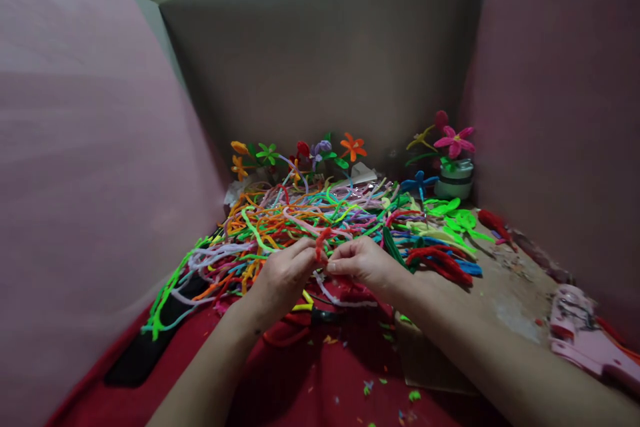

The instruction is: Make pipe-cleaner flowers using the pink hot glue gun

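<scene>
My left hand (283,275) and my right hand (361,261) meet at the middle of the view, both pinching a short red pipe cleaner (320,244) that sticks up between the fingertips. Right behind them lies a big tangled heap of coloured pipe cleaners (305,217). A bundle of red pipe cleaners (440,261) lies just right of my right hand. Under my hands a red cloth (320,373) is strewn with small cut bits.
Finished pipe-cleaner flowers (300,153) stand along the back wall. A pink flower (454,140) sits in a small pot (455,179) at the back right. Green leaf shapes (457,220) lie nearby. A pink glue gun (585,337) rests at the right edge. Cardboard walls close in on three sides.
</scene>
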The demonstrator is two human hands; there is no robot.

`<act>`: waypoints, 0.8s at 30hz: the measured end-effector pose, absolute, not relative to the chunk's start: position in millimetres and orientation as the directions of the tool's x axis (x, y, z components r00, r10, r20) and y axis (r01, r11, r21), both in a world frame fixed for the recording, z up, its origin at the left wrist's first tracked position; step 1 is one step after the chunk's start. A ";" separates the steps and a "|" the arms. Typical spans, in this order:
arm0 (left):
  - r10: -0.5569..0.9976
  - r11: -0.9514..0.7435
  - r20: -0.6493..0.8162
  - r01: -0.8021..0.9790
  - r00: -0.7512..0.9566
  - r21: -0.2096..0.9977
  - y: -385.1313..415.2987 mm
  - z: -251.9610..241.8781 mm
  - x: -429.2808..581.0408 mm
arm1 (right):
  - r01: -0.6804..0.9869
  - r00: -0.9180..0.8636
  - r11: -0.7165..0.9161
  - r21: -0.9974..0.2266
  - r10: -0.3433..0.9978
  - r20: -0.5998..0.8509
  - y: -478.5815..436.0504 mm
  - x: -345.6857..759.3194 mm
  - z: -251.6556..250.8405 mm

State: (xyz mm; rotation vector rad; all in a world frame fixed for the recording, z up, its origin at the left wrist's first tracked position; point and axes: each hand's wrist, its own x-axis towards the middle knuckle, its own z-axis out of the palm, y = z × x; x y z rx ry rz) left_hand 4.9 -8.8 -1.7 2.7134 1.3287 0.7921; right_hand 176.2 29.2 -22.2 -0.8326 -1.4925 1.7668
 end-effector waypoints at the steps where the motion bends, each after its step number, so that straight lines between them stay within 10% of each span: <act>1: 0.732 -0.641 0.433 0.746 0.525 0.180 -9.5 -1.3 4.8 | -0.077 -0.568 -0.107 -0.991 0.822 -0.045 29.2 176.0 -22.3; 12: 0.764 -0.506 0.249 0.793 0.595 -0.338 -32.9 11.0 23.9 | 0.024 -0.499 0.044 -0.999 0.866 0.026 26.1 169.8 -24.7; 15: 0.881 -0.418 0.201 0.903 0.429 -0.094 -29.1 24.1 25.7 | 0.174 -0.405 0.433 -0.884 0.850 0.336 15.1 168.5 -23.2; 20: 0.912 0.119 -0.309 0.548 0.270 0.828 -6.3 37.3 11.9 | 0.390 -0.408 0.884 -0.258 0.417 0.812 4.9 169.5 -26.5; 24: 0.790 0.395 -0.431 0.177 0.436 0.902 -0.5 31.3 1.5 | 0.403 -0.444 0.915 -0.022 0.217 0.869 2.9 170.5 -24.9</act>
